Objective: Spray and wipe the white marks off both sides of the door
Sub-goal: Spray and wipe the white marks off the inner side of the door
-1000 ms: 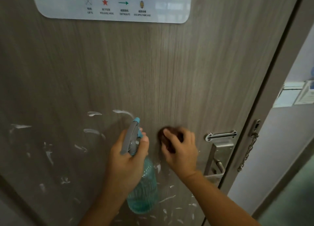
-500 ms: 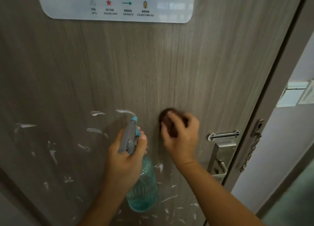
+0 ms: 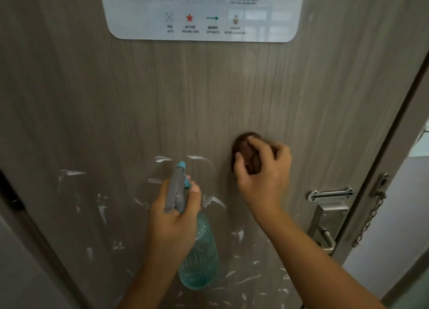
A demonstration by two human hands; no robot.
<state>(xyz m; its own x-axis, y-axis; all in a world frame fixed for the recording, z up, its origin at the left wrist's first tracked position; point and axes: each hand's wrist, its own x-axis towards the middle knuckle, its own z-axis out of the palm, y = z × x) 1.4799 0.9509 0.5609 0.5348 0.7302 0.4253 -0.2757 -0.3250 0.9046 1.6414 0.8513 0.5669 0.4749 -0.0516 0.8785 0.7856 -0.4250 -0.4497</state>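
While the left hand (image 3: 173,222) grips the neck of a translucent teal plastic spray bottle (image 3: 199,250) with a grey trigger, held low before the grey wood-grain door (image 3: 209,95), the right hand (image 3: 263,172) curls its fingers round a dark brown bunched cloth (image 3: 247,153), pressing it near the door's latch edge. Wiping looks under way. White smeared marks (image 3: 162,159) lie left of and below the cloth, so the next strokes probably go there. The door's far side is hidden.

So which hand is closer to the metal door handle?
The right hand, up and left of the door handle, pressing a brown cloth. The left hand is farther left, holding the spray bottle.
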